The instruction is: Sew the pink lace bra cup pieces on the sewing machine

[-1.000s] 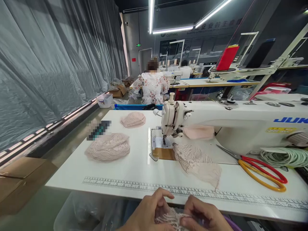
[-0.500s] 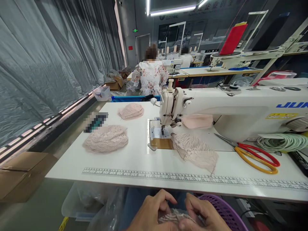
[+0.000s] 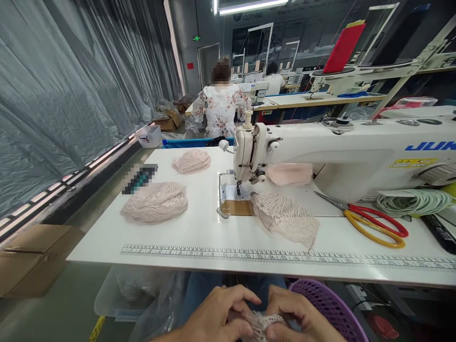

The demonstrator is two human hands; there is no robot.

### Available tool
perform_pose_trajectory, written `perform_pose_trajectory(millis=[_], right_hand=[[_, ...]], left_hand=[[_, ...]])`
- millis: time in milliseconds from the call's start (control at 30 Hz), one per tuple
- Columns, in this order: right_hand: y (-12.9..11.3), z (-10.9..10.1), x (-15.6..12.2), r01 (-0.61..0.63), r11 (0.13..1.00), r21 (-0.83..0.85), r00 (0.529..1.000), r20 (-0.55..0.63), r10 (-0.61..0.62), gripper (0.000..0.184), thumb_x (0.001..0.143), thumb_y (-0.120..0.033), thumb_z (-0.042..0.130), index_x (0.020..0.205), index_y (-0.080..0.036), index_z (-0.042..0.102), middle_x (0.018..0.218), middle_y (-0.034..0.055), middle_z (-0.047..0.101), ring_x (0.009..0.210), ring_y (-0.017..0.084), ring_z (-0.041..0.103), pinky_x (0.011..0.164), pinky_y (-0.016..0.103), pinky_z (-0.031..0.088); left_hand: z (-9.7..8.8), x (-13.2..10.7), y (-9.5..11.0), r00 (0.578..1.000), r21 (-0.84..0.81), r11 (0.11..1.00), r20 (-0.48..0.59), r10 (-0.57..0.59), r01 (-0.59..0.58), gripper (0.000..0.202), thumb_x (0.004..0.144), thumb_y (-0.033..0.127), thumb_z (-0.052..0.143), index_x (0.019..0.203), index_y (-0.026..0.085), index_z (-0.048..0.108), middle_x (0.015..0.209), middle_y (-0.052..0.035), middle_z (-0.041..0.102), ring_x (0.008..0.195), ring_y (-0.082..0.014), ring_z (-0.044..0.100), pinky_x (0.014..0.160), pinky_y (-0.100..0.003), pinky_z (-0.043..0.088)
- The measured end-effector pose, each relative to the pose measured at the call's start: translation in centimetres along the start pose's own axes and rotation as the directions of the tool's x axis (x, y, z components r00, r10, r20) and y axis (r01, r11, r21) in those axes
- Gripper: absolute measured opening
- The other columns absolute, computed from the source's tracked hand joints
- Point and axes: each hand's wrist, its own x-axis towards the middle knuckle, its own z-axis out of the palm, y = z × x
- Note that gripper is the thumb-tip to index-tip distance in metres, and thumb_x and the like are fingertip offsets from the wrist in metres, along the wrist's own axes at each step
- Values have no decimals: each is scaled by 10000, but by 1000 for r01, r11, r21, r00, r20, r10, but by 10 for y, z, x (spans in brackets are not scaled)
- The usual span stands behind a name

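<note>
Below the table's front edge, my left hand (image 3: pixel 228 311) and my right hand (image 3: pixel 290 311) are closed on one small piece of beige lace (image 3: pixel 262 323), thumbs on top. Its lower part is cut off by the frame edge. On the table above them, a lace piece (image 3: pixel 285 216) lies right of the needle plate of the sewing machine (image 3: pixel 249 152). A gathered lace pile (image 3: pixel 156 203) rests on the left side, and a smaller pink pile (image 3: pixel 192 161) sits farther back. Peach fabric (image 3: pixel 289 174) lies behind the machine's needle area, under its arm.
Scissors (image 3: pixel 374 225) with red and yellow handles lie at the right, beside a coil of pale green cord (image 3: pixel 413 202). A printed ruler (image 3: pixel 249 256) runs along the table front. A purple basket (image 3: pixel 329 308) stands below right. Another person (image 3: pixel 223 109) sits ahead, facing away.
The lace between my hands has been turned, and more of its knitted edge shows between my thumbs. The view has shifted slightly. The items on the table stay in place.
</note>
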Motion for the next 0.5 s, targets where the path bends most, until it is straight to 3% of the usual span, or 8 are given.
perform_pose_trajectory(millis=[100, 233, 400, 500], right_hand=[[7, 0, 3, 82, 996, 34, 996, -28, -81, 375, 779, -431, 655, 595, -204, 421, 678, -38, 425, 640, 135, 410, 589, 243, 302], [6, 1, 4, 119, 991, 59, 992, -37, -117, 374, 796, -407, 649, 617, -207, 389, 700, -37, 427, 649, 134, 394, 586, 245, 286], [5, 4, 4, 90, 994, 55, 995, -44, -87, 406, 811, -416, 637, 615, -211, 346, 694, -38, 410, 638, 128, 367, 571, 244, 283], [8, 4, 5, 62, 998, 1, 995, -72, -62, 465, 791, -519, 642, 613, -213, 340, 678, -39, 400, 642, 134, 372, 578, 251, 292]], left_hand=[[3, 1, -1, 994, 27, 994, -16, -108, 108, 504, 622, 284, 802, 1102, 257, 649, 1014, 4, 657, 980, -220, 531, 874, -275, 382], [12, 8, -4, 987, 21, 990, -89, -137, 139, 473, 567, 370, 841, 984, 210, 684, 904, -3, 648, 894, -212, 524, 803, -273, 390], [22, 15, -4, 984, -61, 998, -171, -44, 34, 264, 635, 295, 795, 838, 157, 698, 700, 29, 598, 695, -134, 502, 710, -231, 379], [21, 15, -1, 977, -85, 996, -212, 22, -41, 131, 667, 217, 750, 761, 138, 704, 677, 21, 576, 662, -118, 491, 659, -214, 360]])
